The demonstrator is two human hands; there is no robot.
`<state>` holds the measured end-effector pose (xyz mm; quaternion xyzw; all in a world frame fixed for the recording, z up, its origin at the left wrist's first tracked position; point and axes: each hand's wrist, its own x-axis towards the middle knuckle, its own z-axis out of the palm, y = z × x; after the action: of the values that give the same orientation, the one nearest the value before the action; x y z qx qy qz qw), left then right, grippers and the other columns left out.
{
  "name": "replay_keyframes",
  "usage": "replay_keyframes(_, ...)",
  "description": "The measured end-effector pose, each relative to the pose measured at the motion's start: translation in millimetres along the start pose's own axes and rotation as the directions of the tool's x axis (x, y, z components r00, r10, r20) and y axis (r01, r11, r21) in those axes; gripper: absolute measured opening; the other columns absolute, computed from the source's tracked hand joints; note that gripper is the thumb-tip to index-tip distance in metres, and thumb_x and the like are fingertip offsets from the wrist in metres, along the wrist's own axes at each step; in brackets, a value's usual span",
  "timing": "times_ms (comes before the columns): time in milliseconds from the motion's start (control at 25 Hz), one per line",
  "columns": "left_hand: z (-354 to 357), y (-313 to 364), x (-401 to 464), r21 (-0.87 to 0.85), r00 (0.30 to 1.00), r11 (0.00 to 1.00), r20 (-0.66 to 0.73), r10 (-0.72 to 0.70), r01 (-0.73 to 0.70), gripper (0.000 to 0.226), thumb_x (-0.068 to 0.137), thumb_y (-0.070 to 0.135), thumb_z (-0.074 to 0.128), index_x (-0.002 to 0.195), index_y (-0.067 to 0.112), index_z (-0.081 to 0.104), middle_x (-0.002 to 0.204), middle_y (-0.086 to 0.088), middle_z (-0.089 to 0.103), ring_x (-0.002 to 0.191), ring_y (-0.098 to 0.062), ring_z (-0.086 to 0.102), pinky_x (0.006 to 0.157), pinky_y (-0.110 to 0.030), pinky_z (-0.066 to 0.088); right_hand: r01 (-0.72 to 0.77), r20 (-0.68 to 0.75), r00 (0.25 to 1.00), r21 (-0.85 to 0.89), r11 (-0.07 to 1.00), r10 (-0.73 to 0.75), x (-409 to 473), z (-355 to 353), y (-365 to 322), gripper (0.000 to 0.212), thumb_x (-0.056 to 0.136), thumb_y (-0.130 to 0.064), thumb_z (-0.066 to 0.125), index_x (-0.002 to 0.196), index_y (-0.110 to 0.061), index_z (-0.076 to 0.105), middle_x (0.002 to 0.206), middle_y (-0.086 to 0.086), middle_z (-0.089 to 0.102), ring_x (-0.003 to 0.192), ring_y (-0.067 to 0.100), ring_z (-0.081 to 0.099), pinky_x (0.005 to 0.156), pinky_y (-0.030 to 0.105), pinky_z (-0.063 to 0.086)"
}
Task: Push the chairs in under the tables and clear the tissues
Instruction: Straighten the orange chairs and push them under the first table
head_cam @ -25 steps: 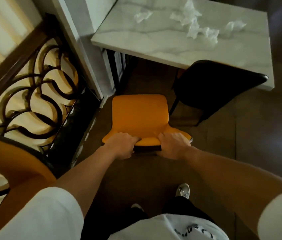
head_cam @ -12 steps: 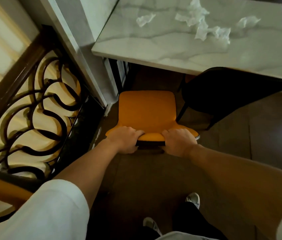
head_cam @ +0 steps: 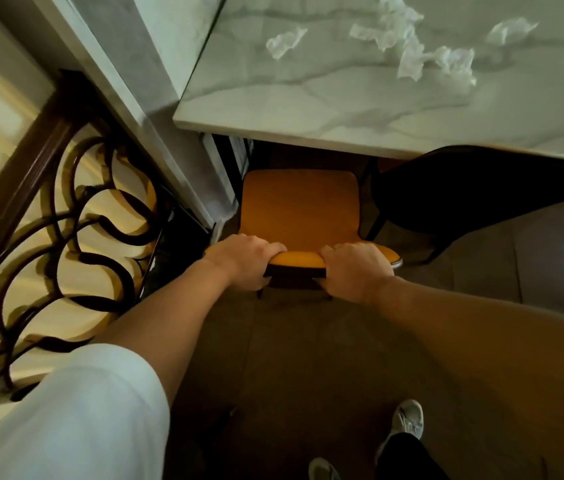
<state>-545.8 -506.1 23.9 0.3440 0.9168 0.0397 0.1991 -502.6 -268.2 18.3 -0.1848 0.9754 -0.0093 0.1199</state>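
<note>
An orange chair (head_cam: 299, 206) stands in front of me, its seat's far edge just short of the white marble table (head_cam: 342, 109). My left hand (head_cam: 244, 261) grips the left part of the chair's backrest top, fingers curled over it. My right hand (head_cam: 353, 270) grips the right part the same way. Several crumpled white tissues lie on the table: one (head_cam: 285, 41) at the left, a cluster (head_cam: 415, 51) in the middle, one (head_cam: 509, 29) at the right. A dark chair (head_cam: 474, 188) stands to the right, its seat under the table.
A dark wooden railing with curled ironwork (head_cam: 65, 216) runs along the left. A white marble-faced wall or pillar (head_cam: 155, 98) stands between railing and table. The brown floor (head_cam: 308, 358) stretches below, with my shoes (head_cam: 405, 422) at the bottom.
Both hands have kept their grip while the orange chair slid forward toward the table. I have stepped closer and the table now fills more of the view.
</note>
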Motion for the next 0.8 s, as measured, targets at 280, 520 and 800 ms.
replay_keyframes(280,-16.2,-48.5,27.8,0.018,0.998,0.999,-0.052,0.031,-0.03,0.041,0.091,0.04,0.061,0.13,0.037,0.049,0.101,0.008,0.064,0.084,-0.014,0.062,0.076,-0.037,0.056,-0.017,-0.036,0.999,0.033,0.999,0.019,48.3,-12.3,0.9,0.032,0.094,-0.058,0.048,0.103,-0.029,0.058,0.079,-0.011,0.059,0.064,0.009,0.055,0.06,0.029,0.049)
replay_keyframes(520,-31.7,-83.4,56.5,0.026,0.997,0.999,-0.068,0.041,-0.039,0.041,0.09,0.042,0.059,0.13,0.038,0.049,0.098,0.011,0.065,0.08,-0.012,0.063,0.073,-0.038,0.057,-0.034,-0.052,0.998,0.014,0.999,0.035,90.4,-19.6,10.8,0.036,0.094,-0.06,0.047,0.108,-0.029,0.059,0.08,-0.01,0.06,0.064,0.009,0.057,0.061,0.03,0.054)
replay_keyframes(800,-60.0,-123.7,93.9,0.048,0.997,0.998,-0.07,0.036,-0.033,0.044,0.091,0.043,0.058,0.134,0.038,0.048,0.104,0.009,0.064,0.085,-0.016,0.063,0.073,-0.041,0.057,-0.067,-0.072,0.995,-0.002,0.998,0.066,144.2,-36.2,23.4,0.034,0.094,-0.06,0.047,0.103,-0.029,0.06,0.075,-0.011,0.058,0.059,0.007,0.054,0.056,0.026,0.05)
